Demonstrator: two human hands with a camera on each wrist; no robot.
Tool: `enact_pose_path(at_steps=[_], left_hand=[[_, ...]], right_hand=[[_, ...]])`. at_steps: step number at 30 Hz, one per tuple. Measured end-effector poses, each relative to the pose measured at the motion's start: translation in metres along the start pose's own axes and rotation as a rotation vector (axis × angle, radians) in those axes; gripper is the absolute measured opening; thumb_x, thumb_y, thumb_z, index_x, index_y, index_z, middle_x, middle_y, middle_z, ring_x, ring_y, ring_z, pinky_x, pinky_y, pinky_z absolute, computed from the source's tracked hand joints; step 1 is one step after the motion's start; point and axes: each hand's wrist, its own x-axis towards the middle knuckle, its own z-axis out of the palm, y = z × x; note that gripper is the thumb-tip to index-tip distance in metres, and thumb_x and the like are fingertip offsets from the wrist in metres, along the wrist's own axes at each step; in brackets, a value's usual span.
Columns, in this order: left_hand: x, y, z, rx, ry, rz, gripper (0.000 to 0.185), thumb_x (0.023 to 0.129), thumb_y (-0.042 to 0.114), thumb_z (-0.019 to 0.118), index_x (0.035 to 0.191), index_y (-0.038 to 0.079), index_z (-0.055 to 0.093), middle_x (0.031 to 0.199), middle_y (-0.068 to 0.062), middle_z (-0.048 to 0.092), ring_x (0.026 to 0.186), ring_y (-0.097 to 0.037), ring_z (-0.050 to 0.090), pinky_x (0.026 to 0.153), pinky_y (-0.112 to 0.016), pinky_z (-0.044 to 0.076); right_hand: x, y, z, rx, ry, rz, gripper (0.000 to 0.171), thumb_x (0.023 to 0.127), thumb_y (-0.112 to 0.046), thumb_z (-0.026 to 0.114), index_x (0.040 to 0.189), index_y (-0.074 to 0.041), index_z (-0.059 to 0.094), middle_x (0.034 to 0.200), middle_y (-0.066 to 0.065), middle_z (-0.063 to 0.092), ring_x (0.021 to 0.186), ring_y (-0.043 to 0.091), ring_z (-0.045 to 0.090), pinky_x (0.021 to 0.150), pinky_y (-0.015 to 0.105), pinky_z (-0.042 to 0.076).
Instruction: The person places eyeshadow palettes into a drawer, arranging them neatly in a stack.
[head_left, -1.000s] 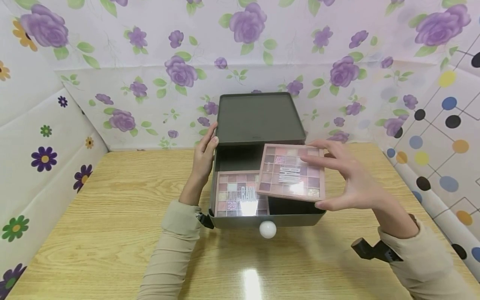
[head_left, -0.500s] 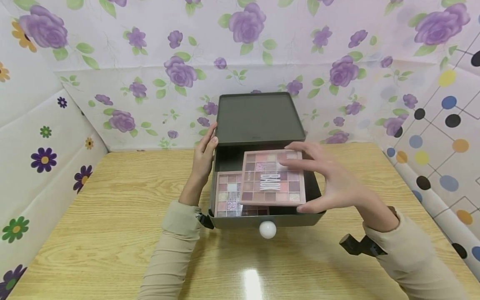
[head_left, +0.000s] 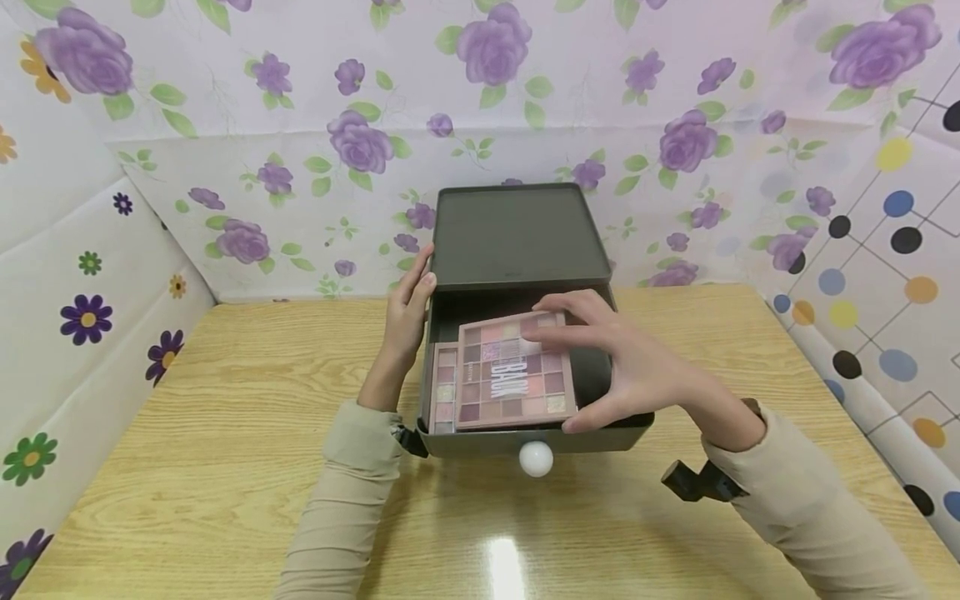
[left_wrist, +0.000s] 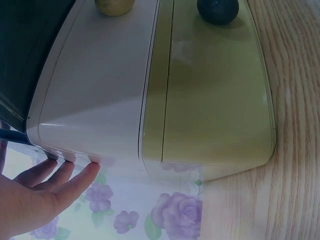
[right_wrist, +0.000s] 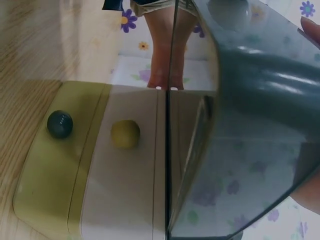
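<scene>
**A:** In the open top drawer [head_left: 600, 427] of the dark storage box [head_left: 517, 237], at the middle of the wooden table [head_left: 225, 433], what is happening?

**B:** The right hand [head_left: 637, 371] is holding a pink eyeshadow palette [head_left: 513, 375], thumb under its near right corner at 5 o'clock and fingers curling over its far edge at 1 o'clock. The palette is sitting tilted, partly covering a second palette [head_left: 442, 387] lying flat at the drawer's left.

**A:** And the other hand?

**B:** The left hand [head_left: 408, 317] is lying with straight fingers against the box's left side at 9 o'clock, gripping nothing.

**A:** How is the palette likely handling?

**B:** Probably light, thin and stiff, with a glossy, somewhat slippery clear lid; the pressed powders inside are likely fragile. Pinching it by opposite edges seems safest. A white knob [head_left: 536, 459] is showing on the drawer front at 6 o'clock.
</scene>
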Motion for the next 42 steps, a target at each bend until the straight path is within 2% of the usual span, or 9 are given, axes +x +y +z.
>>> enact_pose_path(at_steps=[9,16,24,29,35,42], left_hand=[[0.001,0.001,0.001,0.017,0.003,-0.002,0.051,0.092,0.024,0.042,0.140,0.008,0.036,0.146,-0.005,0.029,0.133,-0.023,0.025,0.104,-0.044,0.023],[0.002,0.000,0.002,0.020,0.015,-0.011,0.051,0.092,0.025,0.042,0.140,0.010,0.037,0.146,-0.002,0.030,0.133,-0.022,0.026,0.102,-0.046,0.026],[0.002,0.001,0.000,0.026,0.010,0.014,0.050,0.093,0.022,0.042,0.140,0.007,0.037,0.146,-0.010,0.028,0.133,-0.023,0.025,0.105,-0.040,0.022],[0.001,0.000,-0.001,0.029,0.012,0.009,0.049,0.093,0.022,0.041,0.140,0.007,0.037,0.146,-0.006,0.029,0.133,-0.023,0.026,0.105,-0.039,0.022],[0.000,0.000,-0.001,0.024,0.008,0.013,0.049,0.094,0.021,0.041,0.140,0.008,0.036,0.146,-0.006,0.029,0.133,-0.021,0.025,0.106,-0.038,0.021],[0.000,0.000,0.000,0.021,-0.001,-0.002,0.050,0.093,0.023,0.041,0.141,0.009,0.036,0.147,-0.006,0.027,0.133,-0.021,0.025,0.106,-0.037,0.022]], right_hand=[[0.007,-0.004,0.005,0.042,-0.095,0.085,0.082,0.059,-0.039,0.083,0.130,-0.014,0.052,0.138,0.005,0.034,0.123,0.021,0.027,0.093,0.047,0.031],[0.015,-0.010,0.010,0.057,-0.159,0.127,0.084,0.061,-0.039,0.082,0.134,-0.013,0.048,0.140,0.012,0.033,0.124,0.025,0.027,0.094,0.050,0.030],[0.019,-0.014,0.010,0.073,-0.212,0.170,0.089,0.062,-0.039,0.081,0.138,-0.013,0.042,0.142,0.015,0.028,0.126,0.026,0.025,0.095,0.052,0.029],[0.021,-0.015,0.009,0.065,-0.249,0.201,0.093,0.063,-0.042,0.080,0.140,-0.014,0.037,0.143,0.015,0.027,0.128,0.029,0.026,0.095,0.054,0.028],[0.020,-0.011,0.009,0.076,-0.295,0.209,0.093,0.064,-0.043,0.079,0.140,-0.011,0.036,0.143,0.019,0.028,0.130,0.031,0.027,0.098,0.053,0.026],[0.016,-0.007,0.010,0.112,-0.315,0.198,0.091,0.067,-0.045,0.076,0.142,-0.011,0.035,0.146,0.020,0.024,0.133,0.033,0.021,0.100,0.054,0.022]])
